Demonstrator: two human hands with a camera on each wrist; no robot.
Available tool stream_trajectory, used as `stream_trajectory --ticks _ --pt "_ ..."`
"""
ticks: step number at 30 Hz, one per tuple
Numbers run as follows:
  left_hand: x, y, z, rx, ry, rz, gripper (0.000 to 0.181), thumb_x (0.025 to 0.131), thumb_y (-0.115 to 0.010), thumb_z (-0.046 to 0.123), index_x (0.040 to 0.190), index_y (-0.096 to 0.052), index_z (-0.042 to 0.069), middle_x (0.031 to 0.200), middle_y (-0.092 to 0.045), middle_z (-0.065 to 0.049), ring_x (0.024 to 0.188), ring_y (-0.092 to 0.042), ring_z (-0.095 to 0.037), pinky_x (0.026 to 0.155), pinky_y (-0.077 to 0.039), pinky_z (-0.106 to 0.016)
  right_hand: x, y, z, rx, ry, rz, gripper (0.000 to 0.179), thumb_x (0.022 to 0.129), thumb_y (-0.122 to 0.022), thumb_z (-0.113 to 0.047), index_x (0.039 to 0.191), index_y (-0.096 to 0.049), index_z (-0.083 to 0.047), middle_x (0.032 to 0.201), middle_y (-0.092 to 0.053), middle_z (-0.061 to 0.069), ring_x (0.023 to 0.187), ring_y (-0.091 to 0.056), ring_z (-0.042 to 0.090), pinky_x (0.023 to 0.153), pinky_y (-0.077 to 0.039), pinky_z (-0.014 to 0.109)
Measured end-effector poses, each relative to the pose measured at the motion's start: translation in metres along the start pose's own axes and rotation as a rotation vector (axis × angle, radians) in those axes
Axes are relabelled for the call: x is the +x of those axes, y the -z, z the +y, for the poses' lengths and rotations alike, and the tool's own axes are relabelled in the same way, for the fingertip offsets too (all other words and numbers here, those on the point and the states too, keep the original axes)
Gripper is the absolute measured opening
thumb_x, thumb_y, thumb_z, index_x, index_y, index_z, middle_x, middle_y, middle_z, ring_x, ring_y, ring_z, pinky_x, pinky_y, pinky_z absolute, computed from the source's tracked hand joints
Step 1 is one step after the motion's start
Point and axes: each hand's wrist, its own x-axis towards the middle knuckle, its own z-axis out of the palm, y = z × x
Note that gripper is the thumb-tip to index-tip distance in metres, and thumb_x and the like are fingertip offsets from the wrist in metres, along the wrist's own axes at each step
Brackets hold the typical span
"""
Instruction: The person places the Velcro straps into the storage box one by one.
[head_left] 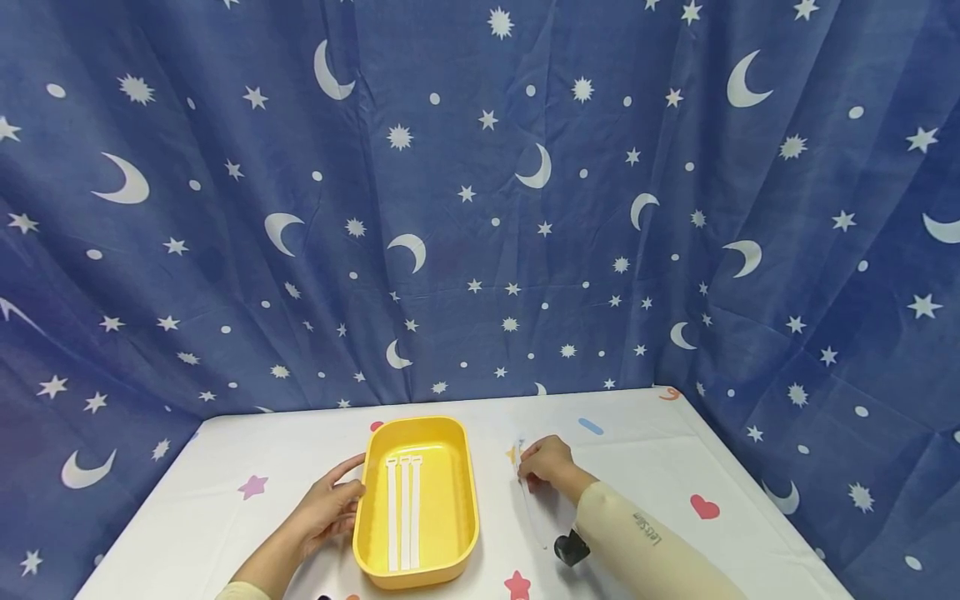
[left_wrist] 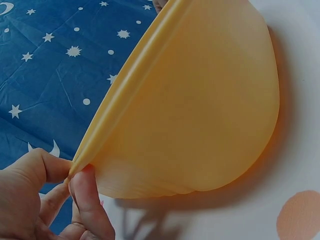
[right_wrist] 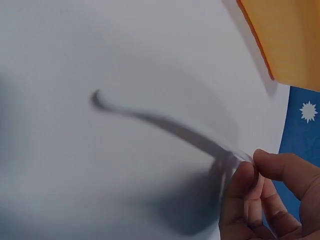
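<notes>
A yellow tray [head_left: 453, 500] stands in the middle of the table. My left hand [head_left: 326, 510] pinches its left rim between thumb and finger, as the left wrist view shows on the tray's wall [left_wrist: 190, 105]. Three white strips [head_left: 405, 517] with wider heads lie side by side lengthwise in the tray. To the right of the tray, my right hand [head_left: 549, 463] pinches another thin white strip [right_wrist: 187, 135] near one end. That strip slants toward the front of the table, its free end slightly curled in the right wrist view. The fingers hide its gripped end.
The white tablecloth [head_left: 637, 467] carries printed colored shapes, such as a red heart [head_left: 704, 507]. Behind the table and along its sides hangs a blue curtain [head_left: 465, 217] with moons and stars. A black device [head_left: 572, 547] sits at my right wrist.
</notes>
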Motion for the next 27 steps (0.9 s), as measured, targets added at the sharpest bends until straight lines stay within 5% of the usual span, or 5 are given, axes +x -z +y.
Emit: stream_trajectory --ticks 12,27 --pt "0.0 0.0 -0.001 -0.007 -0.016 -0.023 0.068 0.085 -0.057 0.011 0.15 -0.037 0.015 0.075 -0.058 -0.003 0.056 -0.051 -0.006 0.05 -0.051 -0.018 -0.017 0.019 -0.02 0.113 -0.044 -0.101 0.013 0.074 -0.073 0.008 0.083 -0.066 0.001 0.068 -0.062 0.006 0.056 -0.058 0.012 0.053 -0.056 0.024" --pt "0.0 0.0 -0.002 -0.021 -0.023 -0.012 0.067 0.085 -0.057 0.01 0.15 -0.038 0.015 0.074 -0.058 -0.003 0.056 -0.051 -0.007 0.05 -0.051 -0.02 -0.025 0.028 -0.019 0.243 -0.065 -0.163 0.024 0.073 -0.074 0.008 0.096 -0.066 0.006 0.081 -0.066 0.01 0.069 -0.064 0.018 0.062 -0.061 0.031"
